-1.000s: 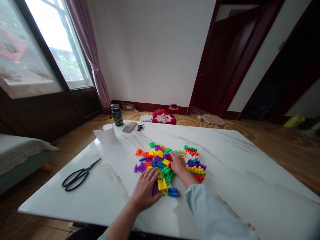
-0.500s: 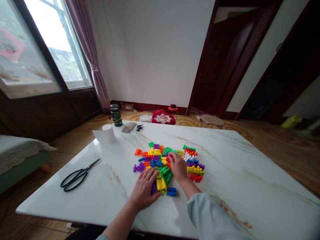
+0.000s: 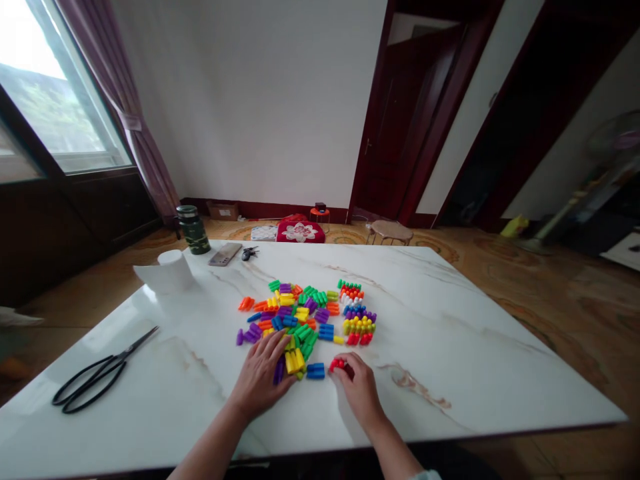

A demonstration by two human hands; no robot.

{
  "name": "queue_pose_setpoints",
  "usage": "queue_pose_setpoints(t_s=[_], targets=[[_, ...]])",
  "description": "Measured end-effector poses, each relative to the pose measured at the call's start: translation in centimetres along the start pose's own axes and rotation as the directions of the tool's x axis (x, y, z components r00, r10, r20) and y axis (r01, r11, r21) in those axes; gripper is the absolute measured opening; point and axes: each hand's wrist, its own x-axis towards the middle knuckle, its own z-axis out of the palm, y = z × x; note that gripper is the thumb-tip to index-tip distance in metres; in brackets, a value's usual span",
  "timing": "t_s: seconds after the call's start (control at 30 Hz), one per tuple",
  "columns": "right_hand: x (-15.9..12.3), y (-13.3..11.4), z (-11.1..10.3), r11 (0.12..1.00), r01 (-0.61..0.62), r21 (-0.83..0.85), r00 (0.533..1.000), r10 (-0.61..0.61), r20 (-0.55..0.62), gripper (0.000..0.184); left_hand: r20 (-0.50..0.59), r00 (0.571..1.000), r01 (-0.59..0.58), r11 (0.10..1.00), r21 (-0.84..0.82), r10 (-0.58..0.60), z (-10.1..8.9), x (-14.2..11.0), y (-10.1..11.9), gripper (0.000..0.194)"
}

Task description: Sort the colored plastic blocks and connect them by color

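Observation:
Between my right hand's (image 3: 362, 387) thumb and fingers is a small red plastic piece (image 3: 337, 364) with rounded knobs, close to the tabletop. My left hand (image 3: 263, 373) lies with fingers stretched over the near left edge of a loose pile of coloured plastic pieces (image 3: 305, 333). Beside its thumb and fingertips are yellow pieces (image 3: 295, 361) and a purple one partly hidden. A blue piece (image 3: 315, 371) lies between my two hands. To the right of the pile, pieces stand in rows grouped by colour, with red ones (image 3: 360, 339) in the nearest row.
Black-handled scissors (image 3: 100, 377) lie at the left of the marble-patterned table (image 3: 450, 347). Farther back are a paper roll (image 3: 173, 270), a green flask (image 3: 193, 230), a phone (image 3: 225, 254) and keys (image 3: 249, 253). A stool (image 3: 391, 231) stands beyond the table.
My right hand has moved from the pile toward the table's near side, carrying the red piece. My left hand stays at the pile. The camera view has turned right.

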Motion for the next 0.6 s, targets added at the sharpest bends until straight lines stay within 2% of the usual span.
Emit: queue_pose_setpoints(t_s=[0.1, 0.2, 0.27, 0.33, 0.43, 0.53, 0.6], targets=[[-0.1, 1.5, -2.9, 0.998, -0.043, 0.048, 0.991, 0.048, -0.121, 0.021, 0.007, 1.0, 0.001, 1.0, 0.004, -0.001, 0.0, 0.0, 0.0, 0.073], [0.9, 3.9, -6.0, 0.993, -0.113, -0.022, 0.938, 0.099, -0.333, 0.031, 0.006, 1.0, 0.004, 1.0, -0.004, -0.004, -0.2, 0.1, 0.1, 0.073], [2.0, 5.5, -7.2, 0.986, -0.141, -0.084, 0.917, 0.099, -0.386, 0.035, 0.004, 1.0, 0.0, 1.0, -0.005, 0.0, -0.3, 0.1, 0.1, 0.073], [3.1, 6.8, -7.6, 0.98, -0.148, -0.13, 0.921, 0.089, -0.38, 0.036, 0.0, 1.0, -0.005, 1.0, -0.001, 0.005, -0.3, 0.1, 0.1, 0.073], [4.4, 7.8, -7.0, 0.977, -0.149, -0.152, 0.936, 0.089, -0.341, 0.036, 0.003, 1.0, -0.008, 1.0, 0.009, 0.008, -0.2, 0.1, 0.0, 0.073], [4.9, 7.7, -6.4, 0.978, -0.128, -0.167, 0.947, 0.071, -0.314, 0.033, 0.012, 1.0, -0.007, 1.0, 0.021, 0.007, -0.1, 0.0, -0.1, 0.073], [4.5, 7.0, -6.0, 0.972, -0.123, -0.2, 0.934, 0.045, -0.355, 0.032, 0.016, 1.0, -0.008, 1.0, 0.029, 0.008, -0.2, 0.0, -0.1, 0.073]])
